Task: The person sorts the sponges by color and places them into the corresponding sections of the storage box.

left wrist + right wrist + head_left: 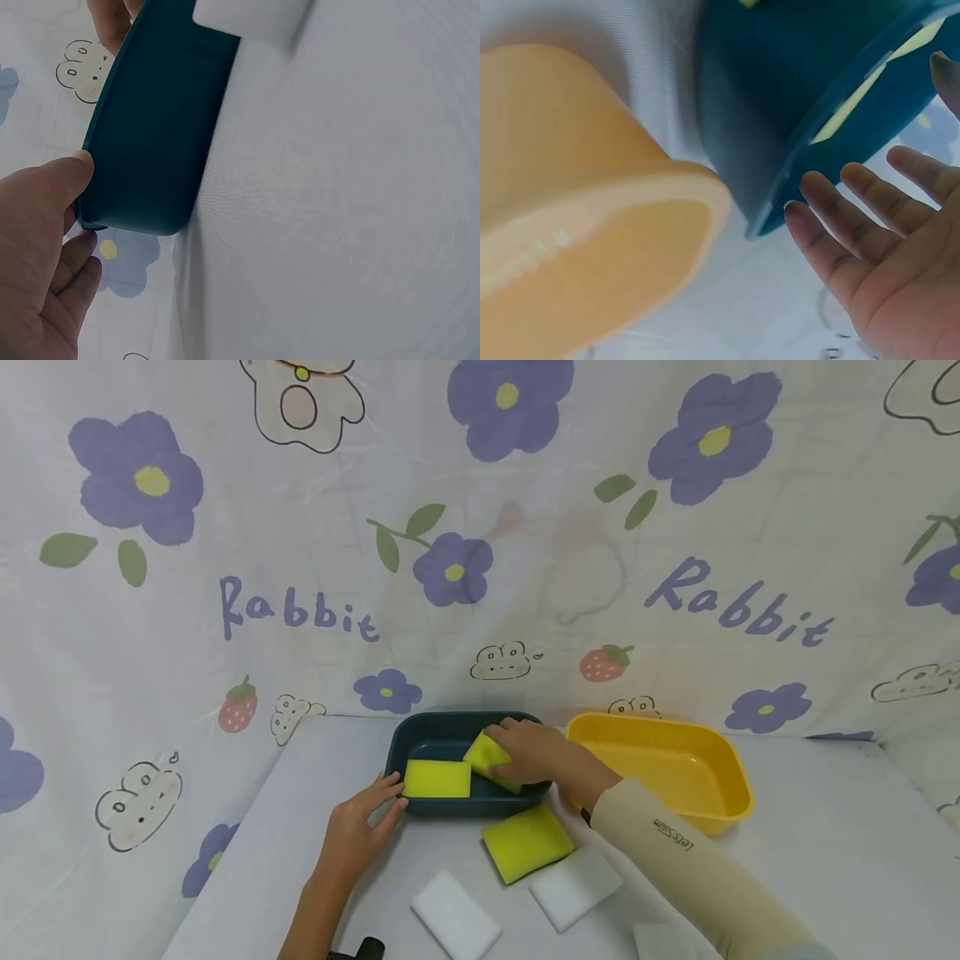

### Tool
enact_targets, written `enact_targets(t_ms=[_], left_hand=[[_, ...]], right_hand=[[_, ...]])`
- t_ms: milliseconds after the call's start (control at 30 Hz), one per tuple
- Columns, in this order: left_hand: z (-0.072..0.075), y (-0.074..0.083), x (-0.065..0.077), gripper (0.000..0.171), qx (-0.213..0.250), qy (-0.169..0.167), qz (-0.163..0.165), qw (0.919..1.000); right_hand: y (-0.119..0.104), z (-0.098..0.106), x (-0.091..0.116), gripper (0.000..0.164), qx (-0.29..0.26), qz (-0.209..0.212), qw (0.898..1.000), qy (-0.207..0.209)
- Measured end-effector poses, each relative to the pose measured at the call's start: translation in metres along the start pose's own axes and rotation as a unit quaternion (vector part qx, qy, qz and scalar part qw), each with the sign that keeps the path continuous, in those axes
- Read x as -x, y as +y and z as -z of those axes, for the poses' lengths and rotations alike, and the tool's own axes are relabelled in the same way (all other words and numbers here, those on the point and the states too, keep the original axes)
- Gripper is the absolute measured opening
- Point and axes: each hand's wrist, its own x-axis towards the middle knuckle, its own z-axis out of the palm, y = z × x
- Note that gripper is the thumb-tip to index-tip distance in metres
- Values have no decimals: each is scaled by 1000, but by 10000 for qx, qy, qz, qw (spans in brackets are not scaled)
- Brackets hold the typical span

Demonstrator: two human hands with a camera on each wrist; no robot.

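A dark teal plastic basin (472, 807) stands at the back of the table with two yellow sponges inside. One yellow sponge (437, 779) lies at its left, the other (482, 755) slants at its right. My left hand (360, 831) grips the basin's front left corner; in the left wrist view the thumb is on the long wall and the fingers wrap past the end. My right hand (532, 752) is over the slanted sponge. Its fingers (840, 232) look spread and nearly straight at the basin's rim in the right wrist view, with nothing in the palm.
A yellow basin (660, 768) stands right of the teal one, beneath the right forearm. In front lie a yellow-green sponge (527, 843) and white sponges (456, 914), one partly under the right sleeve's edge. A printed cloth (450, 643) hangs behind the table.
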Motion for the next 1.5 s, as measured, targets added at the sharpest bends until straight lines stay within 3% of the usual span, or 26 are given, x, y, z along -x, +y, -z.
enact_targets(t_ms=[167,467,667,867,1133,1333,1500], left_hand=[[1,0,-1,32,-51,5,17,10000],[1,0,-1,31,-59,-91,108,9999],[1,-1,-1,31,-40,-80,95,9999],[0,-2,-1,31,-99,-29,74,9999],[0,0,-1,31,-84,35,14,10000],[1,3,-2,31,-37,58,-67,10000],[1,4,-1,31,-24,57,-47,10000]], right_hand=[[-8,2,15,66,321,448,9982,240],[-22,2,42,65,43,725,9968,318],[-30,-2,60,62,226,1372,9868,826],[-37,-5,72,61,491,1645,9782,1171],[-46,-9,90,62,585,1786,9778,925],[-53,-22,99,59,679,2297,9642,1140],[-57,-34,102,56,535,2474,9636,864]])
